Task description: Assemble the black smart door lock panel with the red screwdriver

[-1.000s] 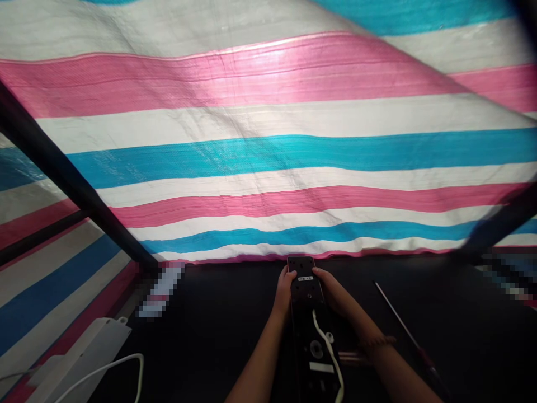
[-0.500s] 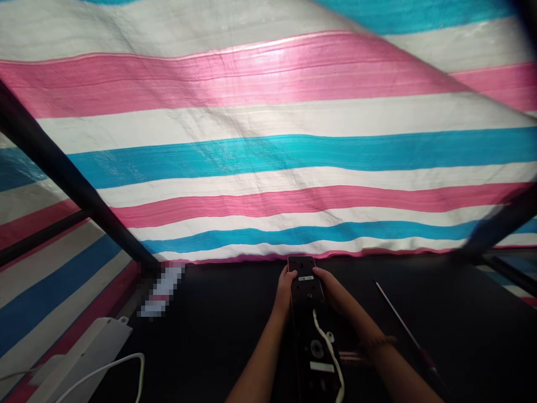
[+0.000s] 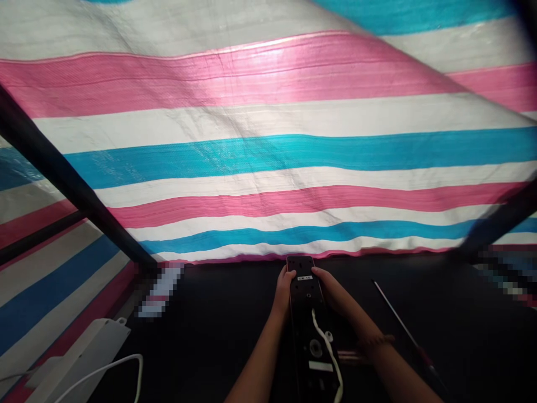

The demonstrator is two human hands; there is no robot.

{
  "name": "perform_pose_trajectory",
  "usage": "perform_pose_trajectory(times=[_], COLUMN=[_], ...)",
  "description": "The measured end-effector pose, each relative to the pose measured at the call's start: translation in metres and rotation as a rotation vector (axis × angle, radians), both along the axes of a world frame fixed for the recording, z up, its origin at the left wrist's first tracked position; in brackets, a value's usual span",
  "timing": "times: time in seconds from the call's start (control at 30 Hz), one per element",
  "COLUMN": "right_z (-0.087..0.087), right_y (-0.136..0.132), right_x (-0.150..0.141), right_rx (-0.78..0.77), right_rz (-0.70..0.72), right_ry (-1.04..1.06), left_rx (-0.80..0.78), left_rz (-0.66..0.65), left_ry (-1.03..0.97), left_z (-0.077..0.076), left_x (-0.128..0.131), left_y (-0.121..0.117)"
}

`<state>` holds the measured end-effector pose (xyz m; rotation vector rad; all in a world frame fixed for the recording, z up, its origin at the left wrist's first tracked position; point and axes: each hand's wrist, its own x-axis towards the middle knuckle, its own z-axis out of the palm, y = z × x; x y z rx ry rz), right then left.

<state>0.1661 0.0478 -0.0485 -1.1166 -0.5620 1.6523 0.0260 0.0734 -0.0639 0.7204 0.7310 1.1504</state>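
Two hands hold the piece: your left hand (image 3: 283, 292) and right hand (image 3: 331, 295) have their fingers clamped around the long edges of a black plastic panel (image 3: 308, 299). Its long axis points straight away from you, with the far end at the foot of a woven striped tarpaulin (image 3: 268, 157). A white wire (image 3: 324, 341) curves down its face, below a small label (image 3: 305, 277). Under it lies a black work surface (image 3: 210, 341); a thin screwdriver (image 3: 398, 319) lies to the right, and a white plastic box (image 3: 79, 358) sits well left.
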Motion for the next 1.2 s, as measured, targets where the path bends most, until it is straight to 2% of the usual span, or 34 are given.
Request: perform_pose_trajectory(times=[0.13,0.47,0.77,1.0,1.2], right_z=[-0.001,-0.003,-0.003,-0.012,-0.017], right_y=[0.0,0.004,0.001,0.006,0.007], right_x=[0.0,-0.001,0.001,0.003,0.004], right_rx=[-0.007,-0.025,0.0,0.045,0.073], right_rz=[0.006,-0.009,0.004,0.02,0.043], right_ry=[-0.001,-0.004,0.004,0.024,0.038], left_rx=[0.001,-0.019,0.02,-0.014,0.005], left_rz=[0.01,0.015,0.01,0.015,0.012], left_ry=[0.01,0.017,0.02,0.025,0.027], left_z=[0.001,-0.007,0.001,-0.002,0.004], left_x=[0.0,0.001,0.0,0.001,-0.001], left_y=[0.0,0.004,0.0,0.003,0.0])
